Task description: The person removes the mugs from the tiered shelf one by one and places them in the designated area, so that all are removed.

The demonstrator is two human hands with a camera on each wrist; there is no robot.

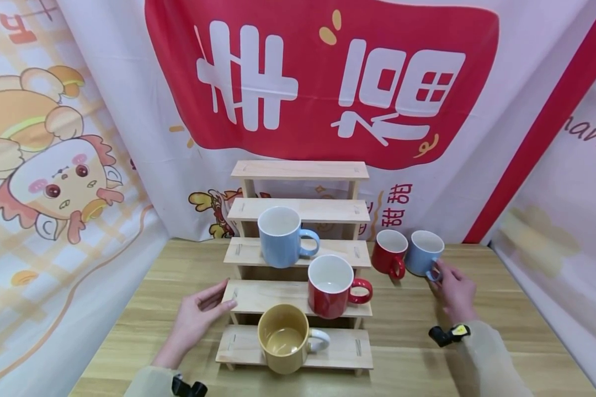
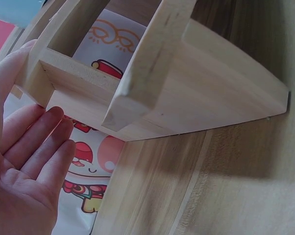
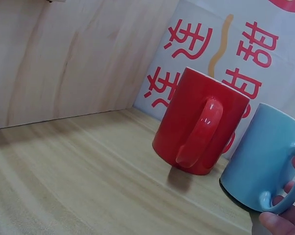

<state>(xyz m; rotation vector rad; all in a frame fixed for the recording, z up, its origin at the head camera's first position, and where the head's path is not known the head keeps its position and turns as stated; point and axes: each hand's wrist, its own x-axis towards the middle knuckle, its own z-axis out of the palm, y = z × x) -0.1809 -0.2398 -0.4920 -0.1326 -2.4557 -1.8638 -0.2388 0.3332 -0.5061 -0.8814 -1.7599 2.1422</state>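
At the far right, my right hand (image 1: 456,289) pinches the handle of a light blue mug (image 1: 423,256), its fingertips curled at the handle in the right wrist view. Just left of that mug is a red mug (image 3: 201,122) on the table, handle facing me. My left hand (image 1: 198,317) is at the left end of a stepped wooden rack (image 1: 258,295), thumb against a step and fingers nearly straight beside it. The rack bears another light blue mug (image 1: 280,237) on its middle step, a red mug (image 1: 329,289) one step below, and a tan mug with a white handle (image 1: 284,341) on the lowest.
A wood-grain table (image 1: 407,342) lies under everything. Behind the rack hangs a white cloth with a large red printed panel (image 1: 318,132). Printed cloths also stand at the left (image 1: 44,165) and right (image 1: 566,220) sides.
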